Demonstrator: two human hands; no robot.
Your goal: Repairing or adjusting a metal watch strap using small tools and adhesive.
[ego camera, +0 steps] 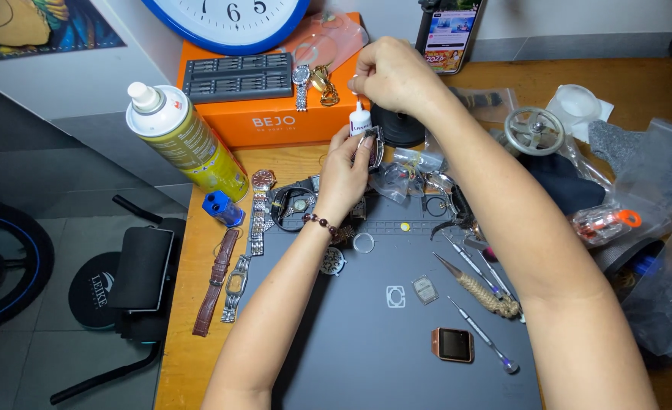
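Left hand [343, 171] pinches a metal watch case [375, 148] above the grey mat [366, 334]. Right hand [393, 76] grips a small white bottle [360, 120], tip down over it. Behind stand an orange box [275, 125] and spray can [188, 140].

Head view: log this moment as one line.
left hand: holds watch case | right hand: pinches small white bottle's top | below: grey work mat
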